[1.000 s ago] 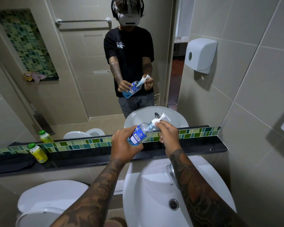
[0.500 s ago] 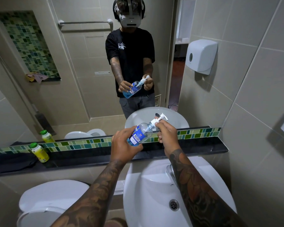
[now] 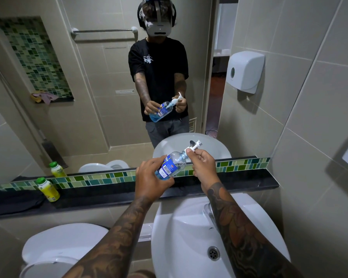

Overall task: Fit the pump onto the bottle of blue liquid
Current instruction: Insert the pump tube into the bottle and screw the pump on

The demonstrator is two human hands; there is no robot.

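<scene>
Head view: left hand grasps tilted bottle body, right hand pinches pump collar; light, rigid, likely slippery plastic.

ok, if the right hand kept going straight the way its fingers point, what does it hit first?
The right hand points up and away, past the pump it pinches. Beyond that, likely the mirror above the ledge; depth is unclear.
</scene>
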